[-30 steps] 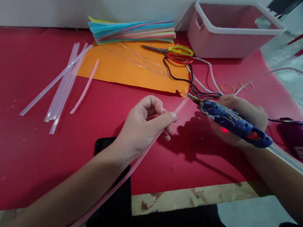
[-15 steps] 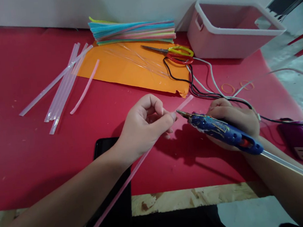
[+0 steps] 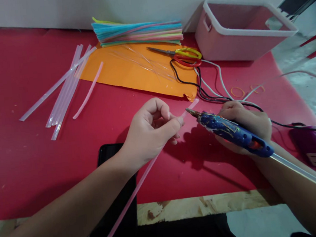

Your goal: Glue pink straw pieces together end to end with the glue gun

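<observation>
My left hand (image 3: pixel 150 130) is closed in a pinch on a long pale pink straw (image 3: pixel 132 195) that runs from the lower left up to its tip near the middle of the red table. My right hand (image 3: pixel 244 121) is wrapped round a blue hot glue gun (image 3: pixel 230 132) with a clear glue stick trailing out behind it. The gun's metal nozzle points left and sits right beside the straw's free end, touching or nearly touching it.
On the red table (image 3: pixel 24 157) lie several clear glue sticks (image 3: pixel 62 86), an orange sheet (image 3: pixel 139 73), a stack of coloured straws (image 3: pixel 138 32), yellow-red scissors (image 3: pixel 182 54), cables (image 3: pixel 214 90), rubber bands (image 3: pixel 238 92), a pink bin (image 3: pixel 239 30) and a purple power strip (image 3: pixel 314 150). A black phone (image 3: pixel 108 156) lies under my left arm.
The glue gun dipped lower and moved left, then rose a little, bringing its nozzle up to the straw's tip. The straw's lower end has swung to the right. My left hand has barely moved.
</observation>
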`<state>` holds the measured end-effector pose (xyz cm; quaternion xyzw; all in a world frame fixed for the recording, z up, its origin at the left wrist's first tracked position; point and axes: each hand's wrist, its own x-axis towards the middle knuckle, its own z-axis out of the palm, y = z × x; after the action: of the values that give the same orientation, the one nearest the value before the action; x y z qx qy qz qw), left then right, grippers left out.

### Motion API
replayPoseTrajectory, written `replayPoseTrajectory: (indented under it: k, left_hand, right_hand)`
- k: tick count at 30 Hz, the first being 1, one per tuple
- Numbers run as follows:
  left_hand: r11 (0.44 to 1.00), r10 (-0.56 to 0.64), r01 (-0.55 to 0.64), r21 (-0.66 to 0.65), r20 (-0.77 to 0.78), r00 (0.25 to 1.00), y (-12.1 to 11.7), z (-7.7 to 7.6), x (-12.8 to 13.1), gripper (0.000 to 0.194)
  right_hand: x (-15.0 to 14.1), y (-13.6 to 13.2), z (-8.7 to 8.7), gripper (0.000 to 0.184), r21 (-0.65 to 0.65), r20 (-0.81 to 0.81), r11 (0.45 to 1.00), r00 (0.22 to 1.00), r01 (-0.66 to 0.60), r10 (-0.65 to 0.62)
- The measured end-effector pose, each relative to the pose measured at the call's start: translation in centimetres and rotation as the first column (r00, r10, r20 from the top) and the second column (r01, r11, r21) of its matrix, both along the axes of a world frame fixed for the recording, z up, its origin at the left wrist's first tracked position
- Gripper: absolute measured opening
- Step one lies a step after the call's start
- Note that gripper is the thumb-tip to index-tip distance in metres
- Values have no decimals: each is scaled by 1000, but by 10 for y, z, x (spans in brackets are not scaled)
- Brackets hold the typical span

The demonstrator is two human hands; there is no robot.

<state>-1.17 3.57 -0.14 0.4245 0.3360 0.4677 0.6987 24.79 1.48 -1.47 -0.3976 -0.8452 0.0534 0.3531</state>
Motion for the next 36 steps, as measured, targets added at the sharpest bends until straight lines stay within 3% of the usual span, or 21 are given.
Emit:
replayPoseTrajectory:
  k: [21, 25, 29, 36]
  left_hand:
    - [1000, 11, -11, 14, -33, 999, 0, 0, -1, 30]
    - [1000, 19, -18, 22, -44, 999, 0, 1, -1, 30]
    - [1000, 21, -21, 14, -57, 998, 0, 1, -1, 30]
    - [1000, 19, -18, 16, -52, 998, 1, 1, -1, 29]
  right_hand:
    - [-2, -2, 3, 14, -13, -41, 987, 986, 158, -159]
    - [-7, -5, 3, 11, -39, -64, 975, 974, 217, -219]
    - [-6, -6, 0, 15, 18, -124, 955, 948, 297, -292]
    - [3, -3, -8, 24, 9, -107, 998, 992, 61, -60]
